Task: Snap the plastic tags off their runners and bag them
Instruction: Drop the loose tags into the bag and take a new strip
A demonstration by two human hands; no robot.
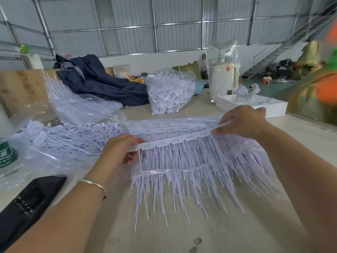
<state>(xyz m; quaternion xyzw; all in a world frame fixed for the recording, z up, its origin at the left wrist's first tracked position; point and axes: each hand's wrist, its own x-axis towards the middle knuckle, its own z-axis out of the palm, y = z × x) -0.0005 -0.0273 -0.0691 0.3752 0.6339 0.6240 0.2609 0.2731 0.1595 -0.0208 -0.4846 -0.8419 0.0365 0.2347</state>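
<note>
Both hands [118, 152] [242, 123] on tag runner [173, 141]

- Wooden tabletop [182, 234], pale, knot visible nr front edge.
- Dark navy cloth [102, 83], heaped at far side of table, centre-left.
- Black pouch-like item [27, 201], front left, lying flat; small markings on it, unreadable.
- Green-labelled bottle [6, 154], far left edge, partly under clear plastic.
- White tray [273, 108], far right of table; grey object inside, blurred.
- Tall white container [221, 83] just behind tray, w/ clear wrap over top.
- Small clear tub [121, 71] behind cloth.
- Blue basin [199, 87], mostly hidden.
- Bkgd: corrugated metal wall [173, 24], metal staircase [284, 42] at right.
- Orange/green blur [326, 70], right edge; can't ID.
</note>
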